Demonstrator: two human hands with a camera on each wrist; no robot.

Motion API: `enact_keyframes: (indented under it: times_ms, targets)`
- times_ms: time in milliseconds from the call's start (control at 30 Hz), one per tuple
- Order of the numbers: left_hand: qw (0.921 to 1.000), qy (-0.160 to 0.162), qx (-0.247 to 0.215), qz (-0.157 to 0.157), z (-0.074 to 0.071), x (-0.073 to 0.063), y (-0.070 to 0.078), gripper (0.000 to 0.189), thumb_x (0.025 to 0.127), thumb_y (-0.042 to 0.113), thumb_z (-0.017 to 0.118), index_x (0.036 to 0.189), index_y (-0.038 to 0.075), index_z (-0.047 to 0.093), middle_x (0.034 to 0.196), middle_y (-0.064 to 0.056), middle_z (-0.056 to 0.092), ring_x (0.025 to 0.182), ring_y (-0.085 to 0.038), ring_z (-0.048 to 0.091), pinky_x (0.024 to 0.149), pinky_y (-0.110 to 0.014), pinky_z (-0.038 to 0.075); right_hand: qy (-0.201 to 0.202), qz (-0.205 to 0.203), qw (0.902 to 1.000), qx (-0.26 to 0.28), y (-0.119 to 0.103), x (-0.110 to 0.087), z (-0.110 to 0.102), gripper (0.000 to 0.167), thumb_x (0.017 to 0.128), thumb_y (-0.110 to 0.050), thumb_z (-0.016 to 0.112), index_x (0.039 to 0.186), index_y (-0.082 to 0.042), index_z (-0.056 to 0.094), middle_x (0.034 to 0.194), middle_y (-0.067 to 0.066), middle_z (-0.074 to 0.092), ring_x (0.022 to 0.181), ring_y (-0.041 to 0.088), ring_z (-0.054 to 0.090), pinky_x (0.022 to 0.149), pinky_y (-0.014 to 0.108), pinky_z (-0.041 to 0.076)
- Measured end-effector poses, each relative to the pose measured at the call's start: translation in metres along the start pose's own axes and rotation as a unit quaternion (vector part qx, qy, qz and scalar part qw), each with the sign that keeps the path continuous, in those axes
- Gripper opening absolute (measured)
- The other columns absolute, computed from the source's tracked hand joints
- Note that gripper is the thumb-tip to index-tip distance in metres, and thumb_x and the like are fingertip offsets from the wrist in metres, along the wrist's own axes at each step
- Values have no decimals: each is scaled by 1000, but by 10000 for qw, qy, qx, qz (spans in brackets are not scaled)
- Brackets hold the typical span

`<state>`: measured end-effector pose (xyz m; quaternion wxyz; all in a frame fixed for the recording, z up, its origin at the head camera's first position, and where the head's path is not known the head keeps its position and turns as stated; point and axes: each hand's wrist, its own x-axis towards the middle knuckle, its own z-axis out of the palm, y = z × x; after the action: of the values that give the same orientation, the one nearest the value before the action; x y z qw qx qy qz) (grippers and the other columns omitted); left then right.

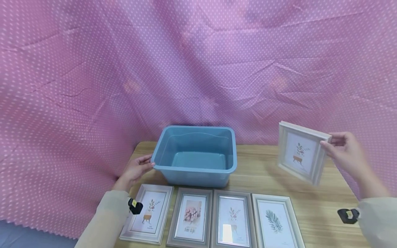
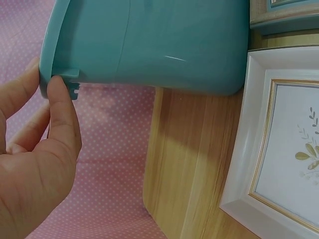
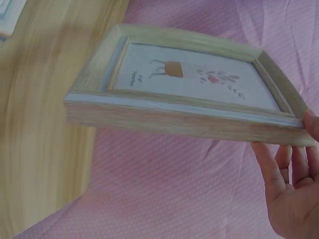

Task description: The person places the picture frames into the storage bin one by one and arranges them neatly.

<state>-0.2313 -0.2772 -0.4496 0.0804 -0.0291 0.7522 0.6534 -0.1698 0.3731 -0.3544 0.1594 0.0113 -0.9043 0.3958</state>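
My left hand [image 1: 138, 169] pinches the rim of a blue plastic tub [image 1: 195, 176] at its left front corner, thumb on one side and fingers on the other in the left wrist view. The tub's inside shows bare. Off to the right, my right hand [image 1: 348, 151] holds a pale picture frame [image 1: 300, 155] by its upper right corner, raised above the table and tilted. A potted plant print fills that frame; in the right wrist view the thumb lies on the front and the fingers behind the edge of the frame [image 3: 189, 119].
Along the front of the wooden table [image 1: 257, 165] lie a white plant-print frame [image 1: 149, 213], a flower-print frame [image 1: 190, 217], a grey plant-print frame [image 1: 234, 220] and a leaf-print frame [image 1: 277, 220]. A pink dotted cloth [image 1: 198, 69] hangs behind and beside the table.
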Motion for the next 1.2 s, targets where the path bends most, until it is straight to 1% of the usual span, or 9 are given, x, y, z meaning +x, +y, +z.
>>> enact_keyframes:
  times_ms: [133,267,400,567,700,800,933,1067,1200]
  targets:
    - [10000,17,34,9,0,0,0,54,92,1,61,140,-9,38,133,-30,46,101,-14,61,96,-35,48,170,-9,9996,234,-24,2,11,54,95,-17,60,129,16,33,113,26,48,77,-13,47,64,9,52]
    - [10000,3,8,12,0,0,0,54,92,1,61,140,-9,38,133,-30,46,101,-13,60,96,-34,48,591,-191,9969,492,-44,6,23,49,92,-7,62,124,18,34,106,27,50,71,-11,51,62,11,53]
    - [10000,-4,-22,17,1,0,0,54,92,0,61,140,-10,37,133,-31,46,100,-12,61,95,-33,48,926,-362,9936,545,-63,9,32,46,90,-4,64,120,16,36,101,21,52,73,-8,51,61,10,52]
    - [9999,23,-141,-2,1,1,-1,55,90,-2,62,139,-10,38,131,-29,48,96,-10,61,95,-35,48,1366,-549,9878,515,-88,13,44,41,87,-4,67,115,12,43,96,11,54,81,-2,47,65,5,48]
    - [9998,39,-174,-25,2,1,-1,56,90,-2,63,139,-10,38,129,-28,49,94,-8,62,97,-39,46,1688,-655,9816,612,-107,15,54,39,86,-4,69,114,9,45,94,6,54,83,1,47,70,10,43]
    - [9999,42,-156,-37,3,1,0,56,90,-2,63,139,-10,37,130,-29,48,95,-9,61,96,-36,47,1811,-771,9777,730,-119,16,62,39,86,-3,69,115,9,44,97,5,54,84,2,47,70,13,42]
    - [9999,53,-68,-82,3,0,2,57,90,-1,63,140,-9,37,133,-30,46,99,-12,60,92,-30,51,1980,-837,9727,872,-133,20,74,38,87,-5,69,114,7,45,98,6,54,84,2,48,65,10,43]
    - [9999,46,-52,-108,2,0,2,58,90,1,64,140,-9,37,134,-30,45,102,-15,60,96,-34,48,2185,-885,9666,1003,-145,24,89,38,85,-5,70,113,7,46,98,9,56,84,3,48,61,10,43]
    - [9999,38,-40,-88,1,0,1,58,90,2,64,140,-9,37,134,-30,45,103,-16,59,98,-38,46,2219,-904,9639,1158,-158,24,103,39,86,-4,70,114,9,45,100,12,56,85,5,47,61,11,45]
